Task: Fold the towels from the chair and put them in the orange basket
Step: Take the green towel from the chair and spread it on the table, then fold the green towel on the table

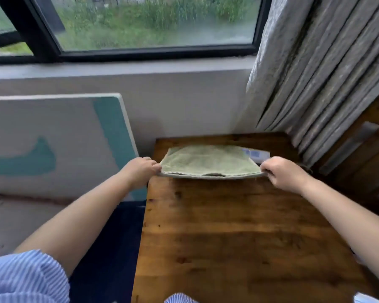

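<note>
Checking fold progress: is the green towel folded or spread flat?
Folded: green towel shows doubled layers at its near edge, pinched by left hand and right hand.

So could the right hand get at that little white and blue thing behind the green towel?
Probably yes, but not right now: the right hand is pinching a corner of the green towel. The white and blue thing lies just beyond it on the table, nothing between.

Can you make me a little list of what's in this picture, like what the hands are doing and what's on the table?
towel: green towel, held over the far part of the table
left hand: left hand pinches the towel's left corner
right hand: right hand pinches the towel's right corner
table: wooden table
behind towel: small white and blue item, partly hidden
chair: wooden chair at the right
curtain: grey curtain
orange basket: not in view
</note>
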Motion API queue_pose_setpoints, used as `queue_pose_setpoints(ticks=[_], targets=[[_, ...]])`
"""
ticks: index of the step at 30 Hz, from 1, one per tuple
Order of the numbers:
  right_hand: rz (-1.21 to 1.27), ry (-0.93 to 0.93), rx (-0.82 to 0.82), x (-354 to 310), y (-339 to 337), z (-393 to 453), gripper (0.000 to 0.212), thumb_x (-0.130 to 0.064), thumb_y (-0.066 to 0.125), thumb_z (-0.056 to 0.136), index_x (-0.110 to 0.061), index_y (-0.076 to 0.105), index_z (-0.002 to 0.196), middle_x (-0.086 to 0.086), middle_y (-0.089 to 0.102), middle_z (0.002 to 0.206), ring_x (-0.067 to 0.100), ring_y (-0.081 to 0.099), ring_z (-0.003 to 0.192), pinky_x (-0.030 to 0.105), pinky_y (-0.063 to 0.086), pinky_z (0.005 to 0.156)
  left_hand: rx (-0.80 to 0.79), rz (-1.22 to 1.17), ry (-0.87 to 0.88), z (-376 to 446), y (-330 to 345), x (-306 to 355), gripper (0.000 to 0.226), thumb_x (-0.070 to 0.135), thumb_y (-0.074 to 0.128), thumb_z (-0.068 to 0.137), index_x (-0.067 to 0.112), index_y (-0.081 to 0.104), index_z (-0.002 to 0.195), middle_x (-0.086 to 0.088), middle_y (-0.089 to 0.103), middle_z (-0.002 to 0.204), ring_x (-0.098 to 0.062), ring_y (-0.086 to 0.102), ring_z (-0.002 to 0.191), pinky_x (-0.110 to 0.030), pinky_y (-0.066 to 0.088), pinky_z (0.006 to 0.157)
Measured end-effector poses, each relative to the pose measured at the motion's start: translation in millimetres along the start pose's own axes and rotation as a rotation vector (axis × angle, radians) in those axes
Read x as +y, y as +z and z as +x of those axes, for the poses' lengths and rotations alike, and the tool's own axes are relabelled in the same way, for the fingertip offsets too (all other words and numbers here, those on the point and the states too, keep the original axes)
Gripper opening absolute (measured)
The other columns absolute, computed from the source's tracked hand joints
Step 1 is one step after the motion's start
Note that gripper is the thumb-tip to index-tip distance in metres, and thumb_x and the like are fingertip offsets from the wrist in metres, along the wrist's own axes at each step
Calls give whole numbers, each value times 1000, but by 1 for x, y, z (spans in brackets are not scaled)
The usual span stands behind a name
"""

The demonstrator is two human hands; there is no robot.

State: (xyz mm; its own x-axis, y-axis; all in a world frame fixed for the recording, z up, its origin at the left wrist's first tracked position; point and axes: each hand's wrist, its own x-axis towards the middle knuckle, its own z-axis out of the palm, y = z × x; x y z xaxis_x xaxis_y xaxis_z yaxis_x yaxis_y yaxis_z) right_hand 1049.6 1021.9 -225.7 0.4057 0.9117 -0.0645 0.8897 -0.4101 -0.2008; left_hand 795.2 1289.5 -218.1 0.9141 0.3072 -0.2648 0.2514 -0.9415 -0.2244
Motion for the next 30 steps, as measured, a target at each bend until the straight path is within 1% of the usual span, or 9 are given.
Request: queue_pose_setpoints(ticks=[2, 4, 9, 11, 14, 17, 24, 27, 30], targets=[[-49, 9, -160, -6, 34, -12, 17, -1, 51, 83, -2, 64, 94, 15, 64, 102, 28, 56, 103, 30, 42, 82, -110, 3, 41, -5, 29, 23, 36, 4, 44, 89, 16, 49, 123, 0, 55, 128, -20, 48, 120, -28, 43, 92], [-73, 55, -262, -10, 66, -27, 20, -3, 48, 84, -5, 62, 98, 12, 62, 107, 25, 54, 108, 30, 41, 84, -207, -17, 51, -13, 60, 44, 34, 3, 45, 88, 14, 51, 120, -3, 57, 124, -22, 50, 116, -31, 45, 89], [-138, 144, -506, -20, 131, -75, 46, -2, 45, 85, -17, 47, 129, 6, 50, 128, 24, 45, 120, 31, 41, 96, -391, -93, 95, -44, 124, 93, 38, -4, 40, 88, 12, 52, 120, -7, 58, 121, -27, 52, 113, -35, 46, 87], [-191, 104, -624, -28, 150, -90, 49, -3, 43, 85, -20, 46, 131, 6, 47, 130, 25, 42, 121, 33, 40, 96, -453, -108, 120, -54, 143, 105, 33, -2, 40, 90, 11, 53, 117, -7, 58, 121, -27, 52, 112, -35, 46, 87], [-232, 103, -668, -37, 163, -106, 43, -2, 40, 84, -17, 51, 123, 7, 48, 125, 26, 43, 118, 33, 39, 92, -452, -107, 118, -69, 158, 112, 25, 3, 42, 93, 12, 55, 113, -5, 60, 117, -26, 53, 107, -35, 46, 83], [-302, 96, -712, -47, 174, -117, 37, -3, 40, 85, -14, 52, 118, 7, 49, 122, 26, 43, 118, 33, 38, 90, -466, -90, 155, -80, 173, 121, 26, 4, 41, 93, 11, 53, 115, -5, 58, 118, -25, 52, 108, -33, 44, 82], [-335, 37, -907, -64, 199, -135, 39, -7, 41, 89, -12, 43, 128, 9, 45, 132, 26, 39, 126, 35, 37, 98, -570, -131, 188, -99, 199, 136, 32, 0, 41, 91, 11, 51, 120, -7, 54, 122, -26, 49, 113, -33, 43, 87], [-272, 62, -980, -58, 194, -124, 32, -11, 41, 89, -10, 51, 119, 10, 53, 124, 27, 49, 116, 34, 42, 89, -674, -171, 209, -97, 202, 133, 31, 2, 39, 91, 9, 50, 120, -10, 54, 121, -29, 52, 109, -36, 45, 84], [-87, 182, -897, -43, 180, -96, 18, -15, 42, 88, -11, 58, 96, 6, 59, 97, 21, 55, 88, 26, 41, 65, -662, -256, 140, -77, 191, 118, 24, 8, 40, 93, 8, 51, 114, -9, 56, 115, -27, 55, 105, -36, 47, 81]])
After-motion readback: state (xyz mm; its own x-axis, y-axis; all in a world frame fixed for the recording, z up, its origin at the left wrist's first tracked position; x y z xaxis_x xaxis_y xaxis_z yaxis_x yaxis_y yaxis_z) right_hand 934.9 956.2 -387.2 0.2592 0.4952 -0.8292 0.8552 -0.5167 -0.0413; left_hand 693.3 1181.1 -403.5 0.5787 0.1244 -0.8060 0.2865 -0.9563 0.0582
